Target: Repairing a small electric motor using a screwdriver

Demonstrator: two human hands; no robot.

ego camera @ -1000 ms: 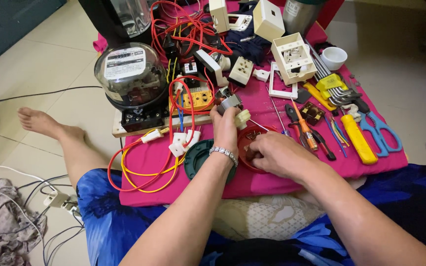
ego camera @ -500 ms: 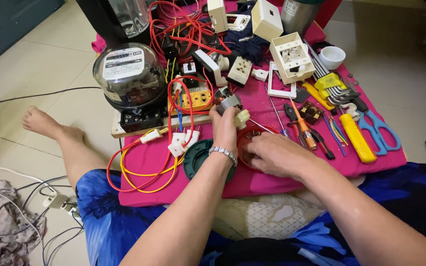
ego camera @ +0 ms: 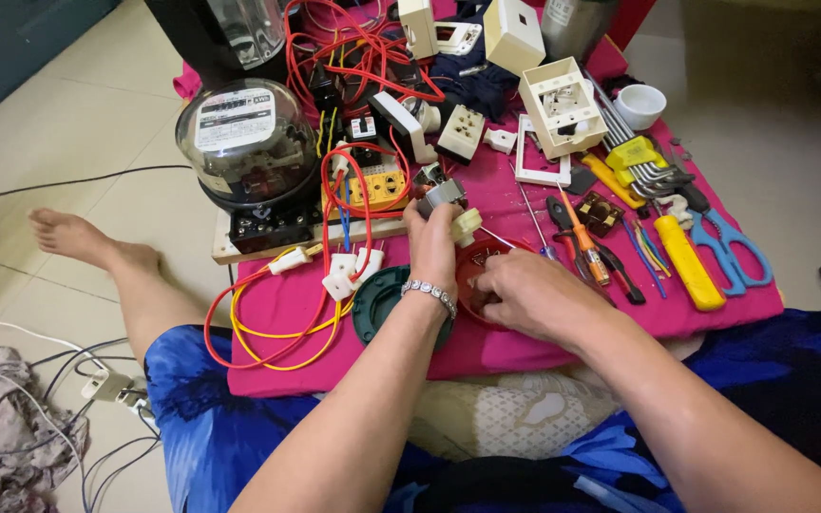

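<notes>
My left hand [ego camera: 434, 249], with a bracelet on the wrist, holds a small grey and cream electrical part [ego camera: 448, 204] upright above the pink cloth [ego camera: 287, 309]. My right hand [ego camera: 529, 294] rests palm down over a small red round lid or dish [ego camera: 475, 275], fingers curled into it; what they pinch is hidden. A dark green round cover [ego camera: 379, 304] lies just left of my left wrist. Red and yellow wires [ego camera: 273, 328] loop at the cloth's left edge.
A glass-domed electricity meter [ego camera: 244, 142] sits on a wooden board with a yellow breaker block [ego camera: 372, 185]. White switch boxes [ego camera: 563, 104], pliers and screwdrivers [ego camera: 586, 247], hex keys, a yellow-handled cutter [ego camera: 686, 261] and blue scissors [ego camera: 734, 242] lie on the right. A bare foot [ego camera: 73, 237] rests on the tiled floor.
Both hands stay in nearly the same place. My left hand has raised the small part slightly; the right hand's fingers have shifted a little over the red dish.
</notes>
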